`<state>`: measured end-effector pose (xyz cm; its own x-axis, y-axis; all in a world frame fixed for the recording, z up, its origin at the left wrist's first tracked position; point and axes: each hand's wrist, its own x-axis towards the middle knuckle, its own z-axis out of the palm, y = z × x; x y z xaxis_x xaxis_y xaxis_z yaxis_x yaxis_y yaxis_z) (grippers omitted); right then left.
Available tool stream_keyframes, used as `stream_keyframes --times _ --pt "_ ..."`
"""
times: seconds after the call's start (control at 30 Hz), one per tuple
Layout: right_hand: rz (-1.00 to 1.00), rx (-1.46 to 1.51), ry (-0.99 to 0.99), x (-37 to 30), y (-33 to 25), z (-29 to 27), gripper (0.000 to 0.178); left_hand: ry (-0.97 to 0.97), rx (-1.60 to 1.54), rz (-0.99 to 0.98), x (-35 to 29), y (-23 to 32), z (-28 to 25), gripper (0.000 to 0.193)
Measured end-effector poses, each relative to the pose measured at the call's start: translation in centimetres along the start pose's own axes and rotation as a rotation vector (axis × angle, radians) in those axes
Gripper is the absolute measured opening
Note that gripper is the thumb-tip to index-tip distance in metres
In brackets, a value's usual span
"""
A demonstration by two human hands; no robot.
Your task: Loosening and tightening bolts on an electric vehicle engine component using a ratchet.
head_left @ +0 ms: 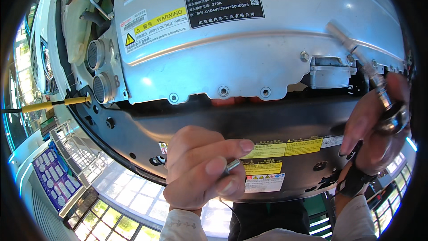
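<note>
My left hand is closed in front of the dark panel, its thumb and fingers pinching a small bolt whose threaded end sticks out to the right. At the right, my right hand is wrapped round a chrome ratchet wrench. A long extension with a socket points up and left from the ratchet, over the silver metal cover. Along the cover's lower edge are several bolt holes, one of them an open hole near the middle. A hex bolt sits further right on that edge.
Two round grey connectors stand at the cover's left side. A yellow and black rod reaches in from the left. A grey housing lies under the cover's right edge. The dark front panel curves below, bearing yellow labels.
</note>
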<state>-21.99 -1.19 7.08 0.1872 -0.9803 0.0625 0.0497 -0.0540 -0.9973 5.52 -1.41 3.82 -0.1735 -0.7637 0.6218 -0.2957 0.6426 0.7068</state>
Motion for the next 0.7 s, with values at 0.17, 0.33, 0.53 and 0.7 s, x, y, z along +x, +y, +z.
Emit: stream_keyframes --times 0.17,0.33,0.53,0.7 --pt "0.002 0.624 -0.18 1.3 1.8 3.2 0.073 -0.036 0.219 -0.04 0.4 0.5 -0.1 0.018" --pt "-0.005 0.985 -0.457 1.9 3.1 1.3 0.056 -0.066 0.228 -0.04 0.6 0.7 -0.2 0.019" --pt "-0.033 1.235 -0.685 2.2 5.1 0.0 0.04 -0.086 0.195 -0.012 0.6 0.1 -0.3 0.023" --pt "0.009 1.244 -0.649 1.4 4.8 1.0 0.026 0.013 0.138 0.006 0.4 -1.4 0.8 0.028"
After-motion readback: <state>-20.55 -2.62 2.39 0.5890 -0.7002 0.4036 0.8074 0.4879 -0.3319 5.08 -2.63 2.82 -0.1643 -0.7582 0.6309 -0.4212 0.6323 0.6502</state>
